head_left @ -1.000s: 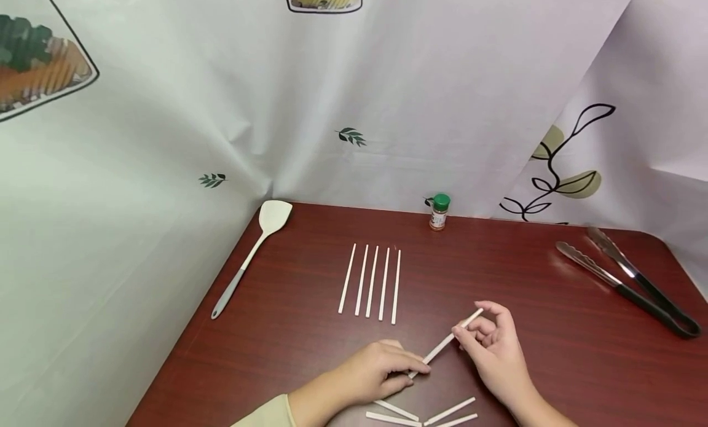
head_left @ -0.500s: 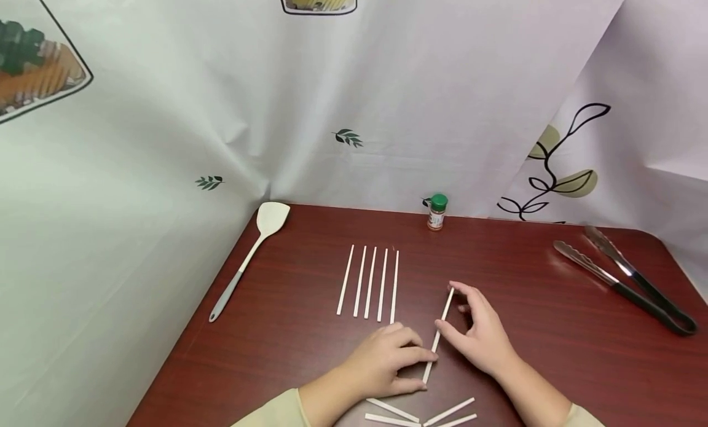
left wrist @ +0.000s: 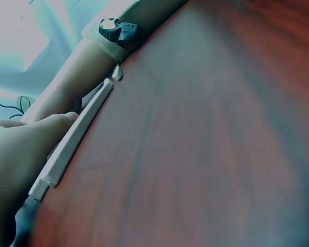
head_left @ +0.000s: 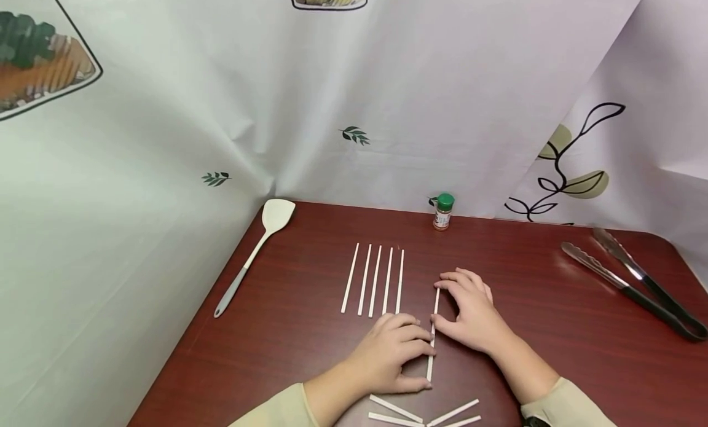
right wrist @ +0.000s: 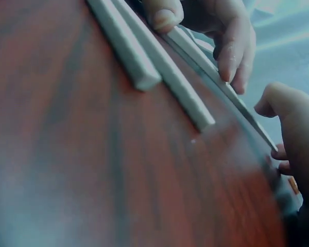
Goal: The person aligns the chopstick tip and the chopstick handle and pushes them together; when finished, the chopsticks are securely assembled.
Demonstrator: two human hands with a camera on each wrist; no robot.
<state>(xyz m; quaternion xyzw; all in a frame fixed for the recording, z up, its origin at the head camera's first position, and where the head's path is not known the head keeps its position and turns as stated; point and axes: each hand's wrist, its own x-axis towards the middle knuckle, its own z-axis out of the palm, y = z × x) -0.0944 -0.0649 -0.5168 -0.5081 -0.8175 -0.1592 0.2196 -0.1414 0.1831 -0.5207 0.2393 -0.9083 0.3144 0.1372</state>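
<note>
A slim white stick point(head_left: 429, 368) lies nearly lengthwise on the dark red table, between both hands. My left hand point(head_left: 394, 354) holds its near part, thumb by the near end and fingertips along the side. At its far end, my right hand point(head_left: 471, 307) has a bent index finger on the tip and the thumb farther down. The right wrist view shows the same stick point(right wrist: 244, 110) with fingers of both hands along it. Left of it, several similar sticks point(head_left: 375, 281) stand in a parallel row, some lower ends close to or behind my left hand.
Several more white sticks point(head_left: 396, 408) fan out at the near edge, cut off by the frame. A white spatula point(head_left: 254, 255) lies at the left, a green-capped spice jar point(head_left: 443, 213) stands at the back, and metal tongs point(head_left: 636, 282) lie at the right.
The held stick has swung from a slant to nearly parallel with the row and come down to the table. My right hand has moved left and away; the left hand has shifted slightly farther forward.
</note>
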